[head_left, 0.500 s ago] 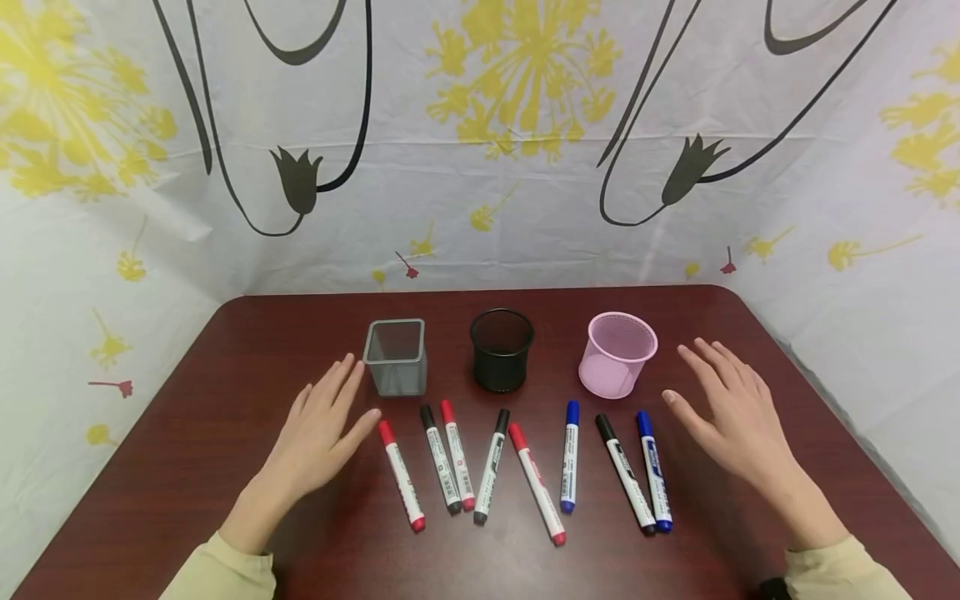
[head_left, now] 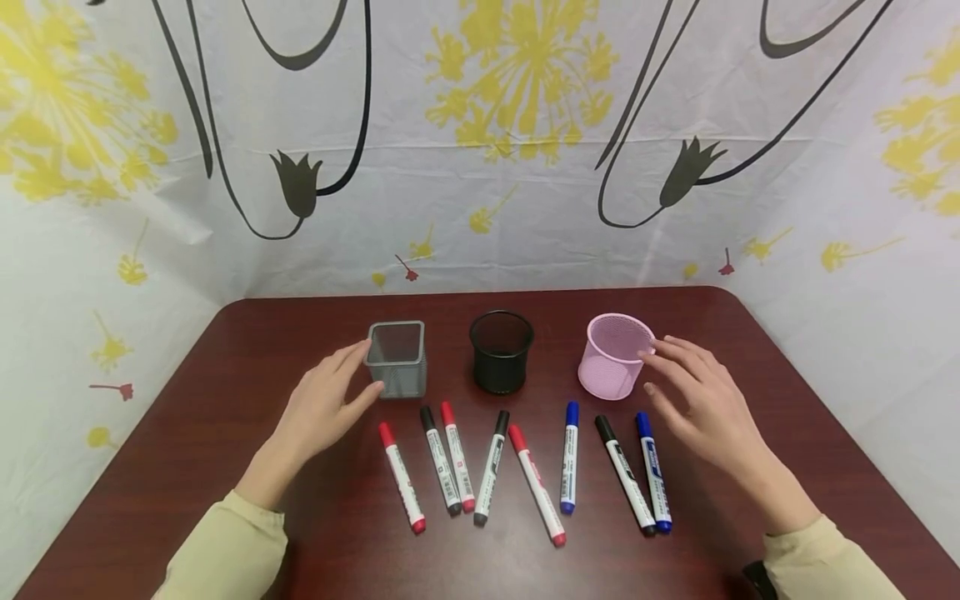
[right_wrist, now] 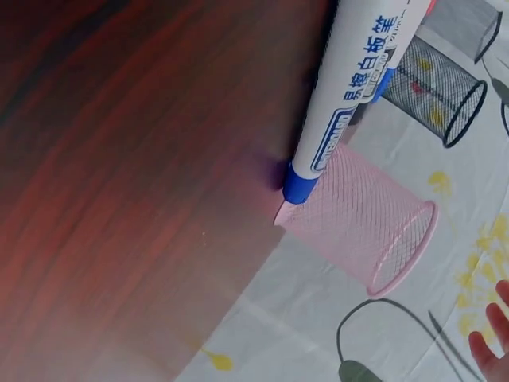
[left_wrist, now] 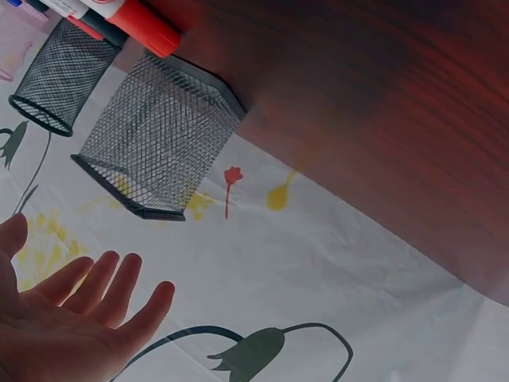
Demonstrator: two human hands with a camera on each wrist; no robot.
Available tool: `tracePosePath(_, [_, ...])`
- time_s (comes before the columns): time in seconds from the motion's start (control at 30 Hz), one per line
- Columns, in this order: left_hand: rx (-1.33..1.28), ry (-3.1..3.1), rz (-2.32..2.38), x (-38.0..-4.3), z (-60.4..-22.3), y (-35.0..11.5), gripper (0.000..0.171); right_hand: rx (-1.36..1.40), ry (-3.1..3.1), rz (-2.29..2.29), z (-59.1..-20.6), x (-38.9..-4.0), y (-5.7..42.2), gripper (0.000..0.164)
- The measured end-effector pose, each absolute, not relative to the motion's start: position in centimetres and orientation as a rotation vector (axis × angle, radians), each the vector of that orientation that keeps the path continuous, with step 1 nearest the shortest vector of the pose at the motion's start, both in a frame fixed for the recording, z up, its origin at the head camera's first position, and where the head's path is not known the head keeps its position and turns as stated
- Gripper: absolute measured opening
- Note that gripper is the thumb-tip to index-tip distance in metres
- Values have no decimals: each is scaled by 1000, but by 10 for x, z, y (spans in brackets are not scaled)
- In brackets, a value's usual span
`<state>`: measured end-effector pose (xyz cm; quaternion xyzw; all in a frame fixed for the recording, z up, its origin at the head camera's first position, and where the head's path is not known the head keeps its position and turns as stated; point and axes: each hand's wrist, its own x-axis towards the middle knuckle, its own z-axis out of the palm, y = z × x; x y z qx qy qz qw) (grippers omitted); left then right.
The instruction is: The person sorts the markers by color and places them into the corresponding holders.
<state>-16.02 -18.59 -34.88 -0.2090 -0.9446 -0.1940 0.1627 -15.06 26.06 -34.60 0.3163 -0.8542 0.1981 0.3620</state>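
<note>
My left hand (head_left: 318, 408) hovers at the left side of a grey square mesh pen holder (head_left: 399, 379), fingers extended. The left wrist view shows a gap between that hand (left_wrist: 71, 326) and the holder (left_wrist: 159, 131). Across the table, my right hand (head_left: 708, 408) reaches toward a pink round mesh pen holder (head_left: 609, 373); its fingertips overlap the rim in the head view, and contact is hard to tell. Neither hand holds anything. Between the two stands a black round mesh pen holder (head_left: 500, 367).
Several capped whiteboard markers lie in a loose row before the holders: a red one (head_left: 402, 479) at far left, black, red and blue ones in the middle, a blue one (head_left: 655, 475) at far right. A printed white cloth (head_left: 465, 233) hangs behind the dark wooden table (head_left: 247, 350).
The right hand has moved left and inward to the pink holder's rim. The left hand has shifted slightly forward and right, closer to the grey holder. Holders and markers stay put.
</note>
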Motion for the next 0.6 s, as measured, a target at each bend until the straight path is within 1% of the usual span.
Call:
tracePosePath(0.33, [-542,-2758,-563,-173,-350,-186,58,1101,-2136,476,-352,-157,240,35])
tracePosePath(0.6, [-525,-2755,-559,-180,-355,-187,54,1301,-2137,447,-368,-159,230,31])
